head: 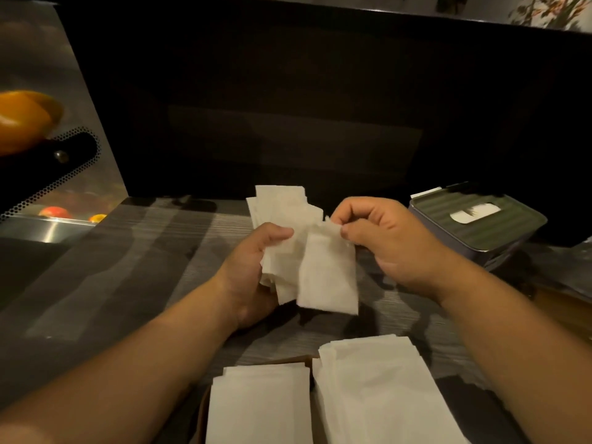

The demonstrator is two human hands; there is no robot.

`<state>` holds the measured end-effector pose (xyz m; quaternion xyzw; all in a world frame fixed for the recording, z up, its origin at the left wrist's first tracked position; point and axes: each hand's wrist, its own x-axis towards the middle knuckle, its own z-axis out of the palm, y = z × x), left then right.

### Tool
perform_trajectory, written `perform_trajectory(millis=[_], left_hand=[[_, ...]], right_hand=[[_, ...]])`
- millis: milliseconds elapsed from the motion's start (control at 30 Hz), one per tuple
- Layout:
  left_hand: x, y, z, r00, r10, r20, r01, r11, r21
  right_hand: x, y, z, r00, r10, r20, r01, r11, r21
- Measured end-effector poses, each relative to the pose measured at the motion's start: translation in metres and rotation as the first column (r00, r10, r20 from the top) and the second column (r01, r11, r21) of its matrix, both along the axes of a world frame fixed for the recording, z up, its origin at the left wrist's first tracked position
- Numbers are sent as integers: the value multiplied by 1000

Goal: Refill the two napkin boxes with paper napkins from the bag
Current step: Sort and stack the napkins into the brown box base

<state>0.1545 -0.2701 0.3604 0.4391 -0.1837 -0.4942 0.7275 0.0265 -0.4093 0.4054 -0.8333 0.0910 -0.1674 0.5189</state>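
I am looking down at a dark, wood-grained counter (128,267) in dim, warm light. My left hand (253,270) grips a loose, fanned bunch of white paper napkins (282,225), thumb laid across the front and fingers curled behind it. My right hand (381,238) is just beside it, its fingers curled, pinching the top edge of a single napkin (330,277) that hangs down in front of the bunch. Both hands are raised above the counter's middle. To the right, near my right hand but not touching it, sits a napkin box (480,229) with a green ribbed lid; a bit of white napkin shows through the oval slot in the lid. Close to me, at the bottom edge, two flat stacks of napkins (368,395) lie side by side; something brown shows beneath them, though I cannot tell what it is. At far left, a metal panel (48,75) reflects an orange shape.
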Motion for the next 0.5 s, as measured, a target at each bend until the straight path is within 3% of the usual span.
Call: perform_trajectory(millis=[200, 367, 433, 500], left_hand=[[-2, 2, -3, 966, -241, 92, 249, 965, -78], [7, 3, -9, 886, -441, 143, 440, 897, 42], [6, 6, -6, 843, -513, 159, 508, 858, 76], [3, 5, -4, 872, -436, 224, 415, 900, 136]], right_hand=[[10, 7, -19, 972, -232, 28, 232, 973, -7], [2, -5, -21, 991, 48, -126, -54, 997, -51], [0, -7, -20, 993, 76, -95, -75, 997, 21], [-2, -6, -19, 998, 38, -47, -36, 998, 50]])
